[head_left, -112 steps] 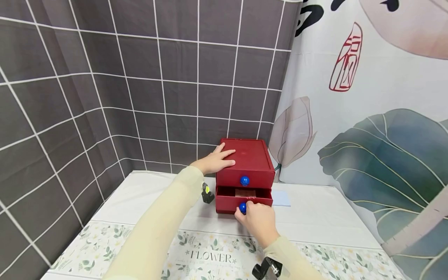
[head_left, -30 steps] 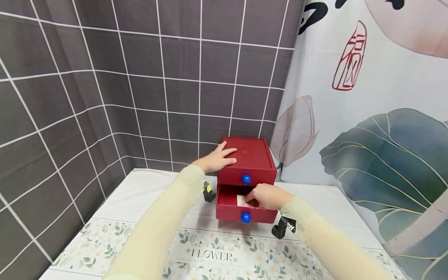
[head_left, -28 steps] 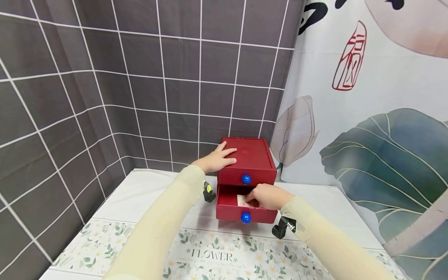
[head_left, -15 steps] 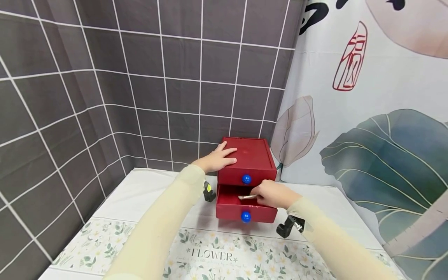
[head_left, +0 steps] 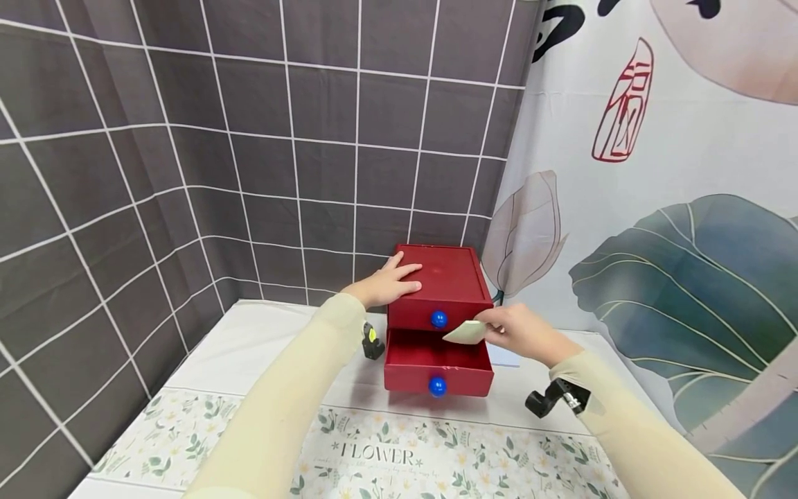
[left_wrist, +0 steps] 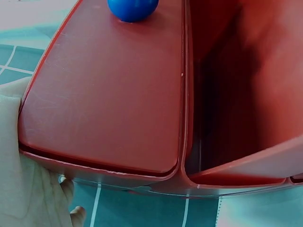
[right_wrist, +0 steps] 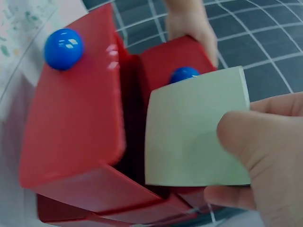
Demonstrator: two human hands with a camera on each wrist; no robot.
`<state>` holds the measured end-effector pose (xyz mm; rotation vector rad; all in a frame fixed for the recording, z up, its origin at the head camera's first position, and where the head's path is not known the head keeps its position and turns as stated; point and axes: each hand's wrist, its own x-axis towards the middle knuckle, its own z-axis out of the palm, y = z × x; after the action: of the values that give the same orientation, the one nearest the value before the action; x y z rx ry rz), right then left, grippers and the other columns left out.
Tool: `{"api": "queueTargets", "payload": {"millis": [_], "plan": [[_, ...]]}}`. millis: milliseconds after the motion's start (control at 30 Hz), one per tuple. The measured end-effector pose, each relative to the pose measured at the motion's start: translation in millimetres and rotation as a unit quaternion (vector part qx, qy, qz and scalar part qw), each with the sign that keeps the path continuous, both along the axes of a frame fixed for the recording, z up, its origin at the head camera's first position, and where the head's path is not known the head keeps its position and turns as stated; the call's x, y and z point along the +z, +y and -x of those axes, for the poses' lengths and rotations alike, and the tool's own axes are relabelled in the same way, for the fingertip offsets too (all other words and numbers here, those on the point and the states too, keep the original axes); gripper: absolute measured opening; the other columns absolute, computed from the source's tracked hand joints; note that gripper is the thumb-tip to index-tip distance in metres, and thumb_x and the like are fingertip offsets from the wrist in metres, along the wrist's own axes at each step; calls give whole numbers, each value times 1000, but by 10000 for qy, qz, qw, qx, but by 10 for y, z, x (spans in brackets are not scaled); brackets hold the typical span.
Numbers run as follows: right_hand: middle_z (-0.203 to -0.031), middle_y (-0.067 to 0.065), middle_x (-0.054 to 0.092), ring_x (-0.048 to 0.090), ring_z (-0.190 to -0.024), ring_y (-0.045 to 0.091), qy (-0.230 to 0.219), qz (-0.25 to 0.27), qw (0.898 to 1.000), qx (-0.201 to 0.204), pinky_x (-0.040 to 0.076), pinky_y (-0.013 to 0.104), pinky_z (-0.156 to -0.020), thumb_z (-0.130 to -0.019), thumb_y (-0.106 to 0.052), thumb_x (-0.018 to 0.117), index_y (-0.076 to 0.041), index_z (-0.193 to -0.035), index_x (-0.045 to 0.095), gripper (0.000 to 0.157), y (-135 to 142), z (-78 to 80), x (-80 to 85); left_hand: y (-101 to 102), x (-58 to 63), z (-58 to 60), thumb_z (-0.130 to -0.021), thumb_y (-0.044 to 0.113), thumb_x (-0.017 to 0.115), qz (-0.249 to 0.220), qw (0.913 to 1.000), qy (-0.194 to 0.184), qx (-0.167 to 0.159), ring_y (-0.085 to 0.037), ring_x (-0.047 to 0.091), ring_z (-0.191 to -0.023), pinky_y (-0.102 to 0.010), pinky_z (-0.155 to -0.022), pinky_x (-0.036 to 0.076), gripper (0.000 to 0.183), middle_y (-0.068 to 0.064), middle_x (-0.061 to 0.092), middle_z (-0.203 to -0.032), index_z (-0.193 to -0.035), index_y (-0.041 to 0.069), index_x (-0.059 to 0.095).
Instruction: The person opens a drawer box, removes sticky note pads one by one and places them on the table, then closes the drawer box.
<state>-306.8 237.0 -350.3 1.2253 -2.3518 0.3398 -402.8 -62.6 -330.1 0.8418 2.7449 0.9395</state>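
A red two-drawer box [head_left: 439,274] stands on the table, with blue ball knobs on its fronts. Its lower drawer [head_left: 411,380] is pulled out and its upper drawer is closed. My left hand [head_left: 383,283] rests on the top of the box at the left side, fingers spread. My right hand [head_left: 517,331] pinches a pale green pad of sticky notes [right_wrist: 194,130] by one edge, thumb on its face. That pad [head_left: 466,333] is above the right part of the lower drawer, in front of the upper drawer's face. Inside the drawer [left_wrist: 270,61] red walls and floor show.
A light blue flat sheet or pad [head_left: 505,356] lies on the table right of the box, partly hidden. A floral cloth strip [head_left: 374,457] runs along the table's front. A dark gridded curtain [head_left: 287,166] and a printed white curtain [head_left: 555,125] hang behind.
Earlier, my right hand pulled the lower drawer out by its knob, then reached inside. Now it has lifted the sticky notes up and to the right, out of the drawer. My left hand stayed put.
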Motion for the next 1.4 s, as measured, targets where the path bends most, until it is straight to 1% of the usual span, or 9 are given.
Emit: {"api": "queueTargets", "payload": {"millis": [167, 333, 467, 633, 800, 1000, 1167, 1300, 1400], "plan": [[-72, -6, 66, 51, -57, 1, 687, 715, 9951, -32, 43, 16, -51, -71, 9, 65, -9, -89, 74, 27, 194, -6, 37, 5, -17, 10, -102, 42, 52, -4, 10000, 16, 0, -35, 5, -155, -57, -120, 19, 61, -10, 3, -170, -158, 23, 38], [-73, -3, 70, 57, -58, 1, 980, 943, 9900, -385, 47, 19, -50, -68, 8, 62, -9, -85, 74, 27, 437, 5, 22, 1, -5, 4, -102, 42, 52, -31, 10000, 3, 4, -34, 5, -155, -57, -120, 20, 62, -9, 2, -170, -158, 23, 37], [-74, -5, 69, 56, -59, 2, 897, 875, 9875, -956, 48, 22, -51, -70, 5, 62, -11, -83, 74, 23, 655, 19, -77, -1, 5, 8, -102, 42, 52, -27, 10000, 7, 5, -35, 5, -155, -57, -120, 20, 62, -9, 2, -170, -158, 23, 37], [-78, -2, 72, 61, -61, 7, 368, 620, 9784, -1937, 52, 28, -54, -79, 1, 65, -10, -88, 76, 18, 926, -1, -296, 4, -14, 30, -102, 43, 51, 18, 10000, 20, -43, -35, 6, -155, -56, -121, 19, 62, -9, 1, -170, -158, 23, 37], [-78, 0, 72, 47, -54, 5, 148, 153, 9676, -2515, 42, 27, -51, -83, -2, 65, -6, -96, 76, 18, 1153, 6, -532, 4, -29, 41, -102, 44, 51, 37, 10000, 15, -32, -36, 5, -155, -57, -121, 19, 62, -9, 1, -170, -158, 23, 37], [-72, -4, 64, 40, -55, 9, 108, -274, 9608, -2756, 38, 32, -52, -84, -1, 66, -6, -98, 74, 17, 1329, 36, -797, -6, -21, 29, -102, 44, 51, 115, 9999, 65, -9, -35, 6, -155, -57, -120, 20, 62, -9, 1, -170, -158, 24, 37], [-80, 5, 71, 58, -61, 16, -16, -530, 9595, -2768, 51, 39, -58, -82, 4, 72, -3, -100, 73, 19, 1402, 28, -1066, -5, -17, 23, -102, 44, 51, 95, 9999, 58, -17, -35, 5, -155, -57, -120, 20, 62, -9, 2, -170, -158, 24, 37], [-95, 13, 74, 71, -78, 28, -4, -579, 9623, -2658, 57, 45, -69, -79, 9, 75, -1, -105, 72, 28, 1414, -6, -1257, -4, -21, 16, -102, 44, 51, 79, 10000, 33, 22, -35, 5, -155, -58, -120, 20, 62, -8, 2, -170, -158, 24, 37], [-103, 16, 74, 72, -92, 35, 50, -627, 9635, -2603, 57, 48, -77, -77, 9, 78, 0, -109, 72, 33, 1414, -25, -1369, -5, -24, 20, -101, 44, 51, 89, 9999, 34, 42, -35, 6, -155, -57, -120, 21, 62, -8, 2, -170, -159, 24, 36]]}}
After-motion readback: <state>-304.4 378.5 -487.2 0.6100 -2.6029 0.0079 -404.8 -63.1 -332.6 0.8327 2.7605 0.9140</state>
